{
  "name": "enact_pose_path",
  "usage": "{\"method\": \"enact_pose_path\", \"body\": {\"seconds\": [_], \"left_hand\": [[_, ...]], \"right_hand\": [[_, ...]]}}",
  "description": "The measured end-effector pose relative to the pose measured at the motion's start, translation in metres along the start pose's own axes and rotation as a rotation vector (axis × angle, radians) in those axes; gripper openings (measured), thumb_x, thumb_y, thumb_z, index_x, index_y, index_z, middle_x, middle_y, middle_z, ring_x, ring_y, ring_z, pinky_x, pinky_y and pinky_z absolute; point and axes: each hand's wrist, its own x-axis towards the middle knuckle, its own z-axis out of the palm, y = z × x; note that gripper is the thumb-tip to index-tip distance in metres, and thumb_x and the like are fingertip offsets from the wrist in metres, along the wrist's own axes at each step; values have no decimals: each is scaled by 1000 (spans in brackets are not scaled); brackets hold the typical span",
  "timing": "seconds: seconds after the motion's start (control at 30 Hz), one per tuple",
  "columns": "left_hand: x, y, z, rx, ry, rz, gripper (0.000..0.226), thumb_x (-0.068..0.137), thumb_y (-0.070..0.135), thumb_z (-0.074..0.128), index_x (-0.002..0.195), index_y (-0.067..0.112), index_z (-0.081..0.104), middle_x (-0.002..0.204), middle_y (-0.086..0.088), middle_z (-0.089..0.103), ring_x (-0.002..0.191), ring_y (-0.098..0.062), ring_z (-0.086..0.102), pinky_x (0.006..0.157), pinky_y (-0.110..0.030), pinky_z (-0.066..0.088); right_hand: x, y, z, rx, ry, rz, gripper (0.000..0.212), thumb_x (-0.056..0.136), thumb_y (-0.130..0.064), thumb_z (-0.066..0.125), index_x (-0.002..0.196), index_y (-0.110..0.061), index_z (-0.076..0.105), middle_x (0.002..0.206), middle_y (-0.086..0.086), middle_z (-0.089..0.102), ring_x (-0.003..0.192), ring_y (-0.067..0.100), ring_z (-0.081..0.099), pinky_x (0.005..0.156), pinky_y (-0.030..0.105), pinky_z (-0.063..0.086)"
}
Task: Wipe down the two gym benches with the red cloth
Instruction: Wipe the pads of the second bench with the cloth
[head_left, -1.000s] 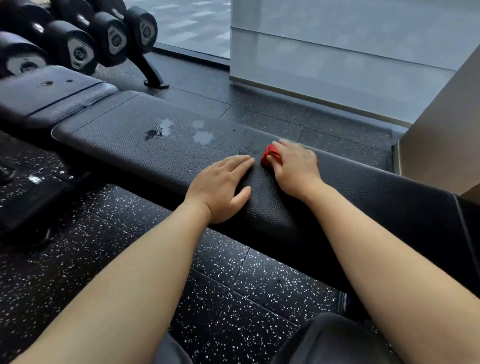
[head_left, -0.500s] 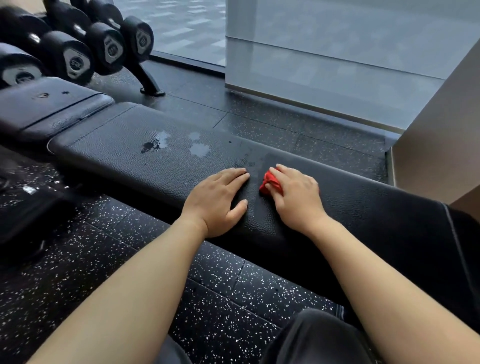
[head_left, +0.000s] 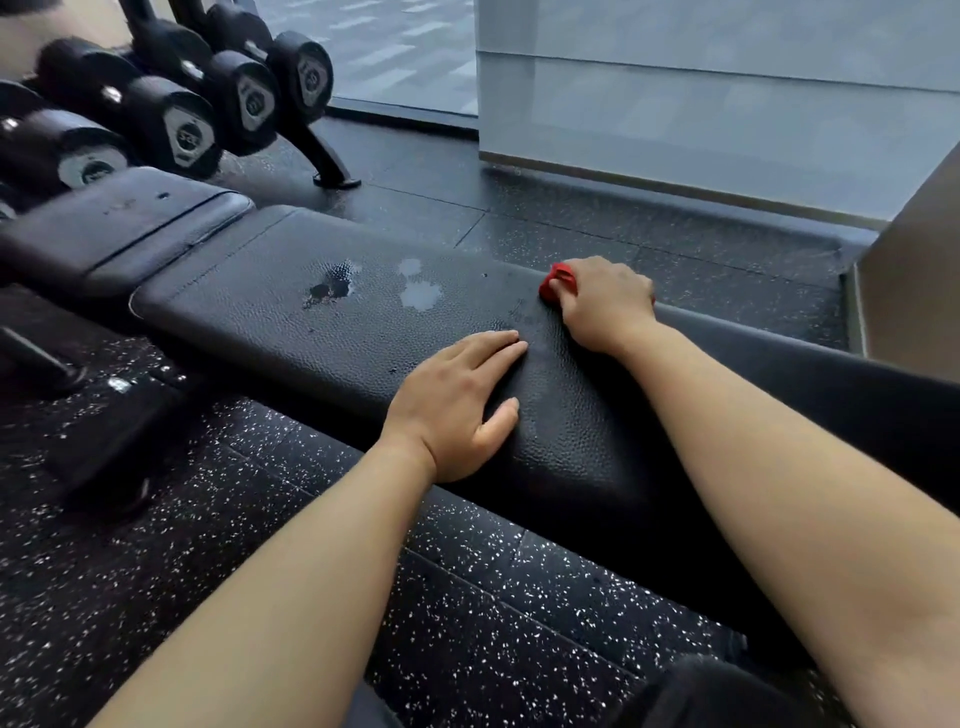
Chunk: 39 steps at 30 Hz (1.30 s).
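Black rubber flooring (head_left: 208, 519) flecked with white runs under everything, and across it stretches the long black pebbled-vinyl bench pad (head_left: 270, 332) I am leaning over. My left hand (head_left: 457, 410) lies flat, palm down, on the near edge of the bench pad. Its fingers are straight and together, the thumb is spread to the side, and it has hold of nothing. My right hand (head_left: 605, 306) sits at the far edge of the bench pad, beyond and to the right of the left one. Its fingers are curled around the bunched red cloth (head_left: 558, 278), held down against the vinyl, and only a small fold shows past my fingers.

Further left along the bench pad, pale damp patches (head_left: 421, 296) lie close together, with a darker wet blotch (head_left: 330, 286) just left of them. At the left end of the bench pad a shorter black vinyl pad (head_left: 119, 228) sits close beside it, with a narrow gap between them. Beyond that end stands a rack of black round-headed dumbbells (head_left: 187, 130) with grey end plates, its black metal foot (head_left: 332, 161) on the floor. Behind the bench pad, past a strip of floor, rises a frosted glass wall (head_left: 675, 104).
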Motion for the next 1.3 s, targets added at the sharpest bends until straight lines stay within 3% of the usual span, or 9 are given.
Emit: {"method": "enact_pose_path", "body": {"seconds": [0.17, 0.33, 0.47, 0.63, 0.87, 1.07, 1.17, 1.3], "left_hand": [[-2, 2, -1, 31, -17, 1, 69, 82, 49, 27, 141, 15, 42, 147, 0, 40, 134, -16, 36, 109, -15, 11], [-3, 5, -1, 43, -28, -14, 68, 83, 49, 26, 142, 17, 40, 148, 2, 38, 135, -16, 35, 113, -23, 18], [-3, 4, 0, 42, -31, -17, 65, 85, 47, 29, 141, 17, 41, 147, 1, 39, 134, -17, 36, 112, -22, 18], [-1, 3, 0, 29, -31, -8, 63, 85, 44, 32, 141, 16, 42, 146, 0, 41, 133, -17, 37, 112, -21, 18], [-2, 0, 1, 21, -12, 2, 64, 84, 46, 31, 140, 18, 43, 145, 1, 42, 132, -18, 39, 110, -24, 22], [0, -1, 2, 19, -13, -9, 71, 81, 52, 23, 142, 19, 40, 147, 3, 39, 135, -16, 34, 112, -26, 22], [-1, 0, 4, 19, -43, 2, 75, 82, 54, 18, 145, 18, 35, 152, 2, 32, 140, -16, 27, 117, -29, 18], [0, -15, -5, -17, -131, 64, 62, 90, 47, 28, 146, 21, 32, 154, 4, 27, 142, -14, 24, 117, -29, 17]], "right_hand": [[-16, 19, -1, 50, 12, -96, 34, 95, -40, 41, 124, -27, 53, 131, 3, 53, 121, 29, 46, 100, 42, 32], [-78, 40, -5, 103, 37, -203, 44, 93, -37, 46, 134, -19, 49, 141, 3, 47, 130, 24, 41, 108, 42, 28], [-116, 49, -9, 144, 63, -293, 62, 83, -49, 29, 128, -16, 56, 134, 5, 54, 125, 25, 48, 104, 49, 34], [-79, 39, -7, 116, 32, -260, 42, 94, -35, 46, 132, -18, 50, 139, 2, 48, 130, 23, 41, 108, 44, 26], [-43, 20, -3, 67, 35, -178, 38, 96, -35, 42, 131, -22, 48, 139, 0, 46, 129, 22, 39, 104, 40, 24], [-97, 16, -8, 118, 49, -208, 40, 95, -34, 45, 133, -21, 50, 141, -1, 47, 131, 20, 39, 106, 38, 23], [-139, 6, -7, 146, 63, -211, 50, 87, -41, 38, 130, -21, 53, 139, -2, 49, 130, 21, 42, 106, 41, 25], [-176, -7, -6, 130, 79, -208, 53, 87, -47, 32, 129, -23, 54, 138, -5, 50, 129, 19, 43, 105, 41, 26]]}}
